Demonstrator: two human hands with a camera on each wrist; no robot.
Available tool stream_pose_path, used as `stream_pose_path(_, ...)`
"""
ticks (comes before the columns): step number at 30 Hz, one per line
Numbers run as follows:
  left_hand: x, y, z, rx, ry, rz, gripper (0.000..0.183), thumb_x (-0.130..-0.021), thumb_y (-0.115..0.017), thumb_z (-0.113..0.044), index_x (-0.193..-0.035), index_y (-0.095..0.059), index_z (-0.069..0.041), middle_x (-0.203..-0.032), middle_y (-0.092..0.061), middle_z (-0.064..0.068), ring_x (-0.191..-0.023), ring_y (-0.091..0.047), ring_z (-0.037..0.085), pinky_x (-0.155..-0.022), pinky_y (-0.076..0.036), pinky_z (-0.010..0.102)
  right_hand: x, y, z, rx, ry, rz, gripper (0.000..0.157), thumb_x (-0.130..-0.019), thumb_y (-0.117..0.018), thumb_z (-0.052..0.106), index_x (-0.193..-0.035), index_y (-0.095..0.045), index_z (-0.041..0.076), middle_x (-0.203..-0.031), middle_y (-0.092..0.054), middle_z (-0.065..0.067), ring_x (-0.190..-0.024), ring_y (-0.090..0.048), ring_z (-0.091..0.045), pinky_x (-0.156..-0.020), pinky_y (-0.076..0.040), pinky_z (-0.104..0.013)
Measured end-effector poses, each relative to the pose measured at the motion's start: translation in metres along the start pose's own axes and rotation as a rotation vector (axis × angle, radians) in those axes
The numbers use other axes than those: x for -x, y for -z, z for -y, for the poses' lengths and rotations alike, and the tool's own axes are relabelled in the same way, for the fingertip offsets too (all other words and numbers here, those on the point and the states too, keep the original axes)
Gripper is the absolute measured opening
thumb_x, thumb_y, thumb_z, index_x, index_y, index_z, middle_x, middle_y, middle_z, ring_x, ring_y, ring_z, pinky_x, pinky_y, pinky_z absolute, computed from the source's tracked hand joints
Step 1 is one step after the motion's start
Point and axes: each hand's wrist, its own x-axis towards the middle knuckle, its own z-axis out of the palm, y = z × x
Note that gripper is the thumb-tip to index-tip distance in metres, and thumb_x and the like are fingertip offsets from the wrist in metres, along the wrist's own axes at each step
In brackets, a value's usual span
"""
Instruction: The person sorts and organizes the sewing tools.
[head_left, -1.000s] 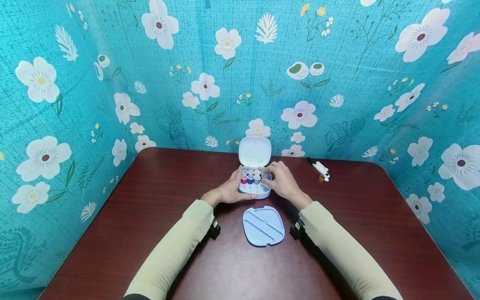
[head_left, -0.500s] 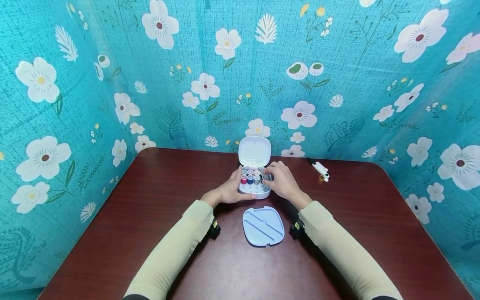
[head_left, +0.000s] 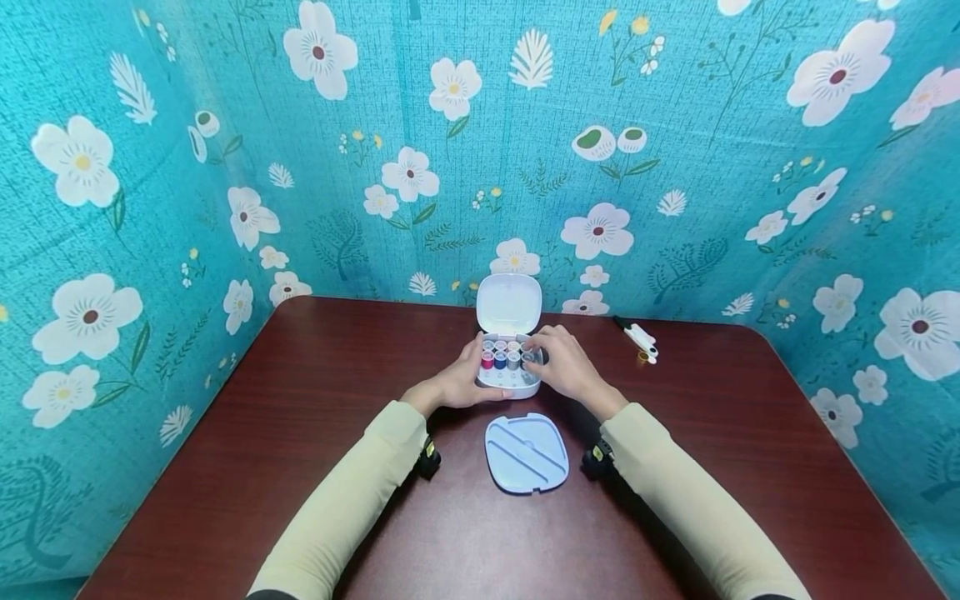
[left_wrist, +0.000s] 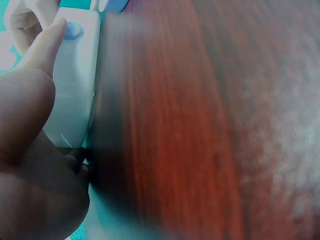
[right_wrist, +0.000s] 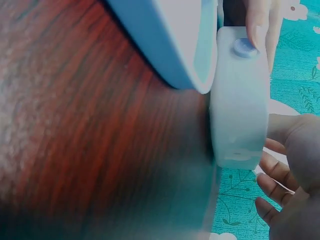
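Note:
A white sewing box (head_left: pixel 517 390) stands on the table with its lid (head_left: pixel 509 303) raised. Inside are two rows of thread spools, among them a red spool (head_left: pixel 488 360), a blue spool (head_left: pixel 500 361) and a grey spool (head_left: pixel 513 361). My left hand (head_left: pixel 459 380) grips the box's left side, its thumb along the front wall near the round button (left_wrist: pixel 73 31). The thumb and index finger of my right hand (head_left: pixel 564 363) pinch a dark spool at the right end of the front row, partly hidden by the fingers. The other right fingers (right_wrist: pixel 275 170) curve loosely beside the box.
A pale blue tray insert (head_left: pixel 527 453) with slanted ridges lies on the dark red table (head_left: pixel 360 350) between my forearms. At the back right lie a white tool with a black end (head_left: pixel 637 337) and a small gold thimble (head_left: pixel 642 357). A flowered cloth (head_left: pixel 465 208) rises behind the table.
My right fingers shift very slightly at the right end of the spool rows. The left hand, the box and the insert stay where they were.

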Motion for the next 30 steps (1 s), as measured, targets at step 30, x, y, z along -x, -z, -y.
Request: stream_pose_path(30,0.004,0.002,-0.002,0.025,0.005,-0.005,0.127,-0.087,-0.074,-0.06,-0.163,0.014,-0.008,-0.171,0.0,0.014,-0.154,-0.018,0.028,-0.122,-0.024,0.044,0.023,0.019,0.023,-0.067,0.167,0.092,0.025,-0.093,-0.075,0.016,-0.113,-0.074,0.002,-0.102,-0.07,-0.012,-0.086,-0.066,-0.026,-0.072,-0.055,-0.035)
